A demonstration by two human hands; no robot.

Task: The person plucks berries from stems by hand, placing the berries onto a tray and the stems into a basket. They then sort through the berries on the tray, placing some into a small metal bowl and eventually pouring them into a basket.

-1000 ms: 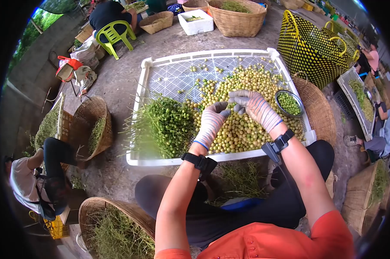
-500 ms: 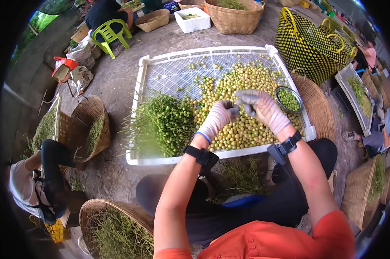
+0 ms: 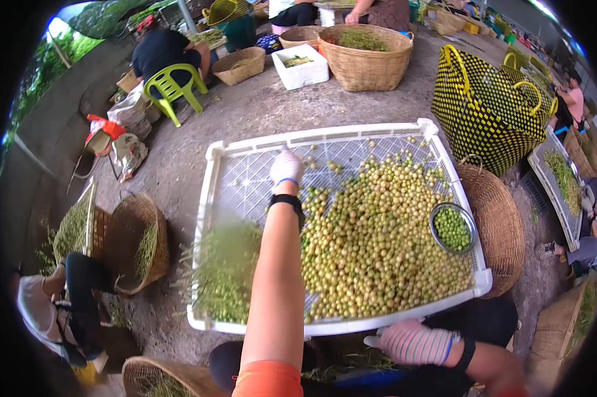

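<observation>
My left hand (image 3: 286,167), in a striped glove, is over the far left part of the white mesh tray (image 3: 335,135); its fingers are hidden behind its back. My right hand (image 3: 414,342), also gloved, is just outside the tray's near edge, fingers curled together; what they hold, if anything, is hidden. Pale yellow-green round fruits (image 3: 371,245) cover the tray's middle and right. A metal bowl (image 3: 452,228) of greener fruits sits on them at the right. Stems with green fruits (image 3: 229,271) lie blurred at the left, partly behind my left forearm.
Wicker baskets stand at the left (image 3: 136,241), right (image 3: 500,228) and far side (image 3: 366,63). A yellow-black woven basket (image 3: 487,106) is at the back right, a white foam box (image 3: 300,67) at the back. One person (image 3: 163,56) sits on a green chair (image 3: 174,89); others sit around.
My hands have parted: the left has gone forward and left over the tray, the right back toward my lap. The view has shifted, so the tray appears lower.
</observation>
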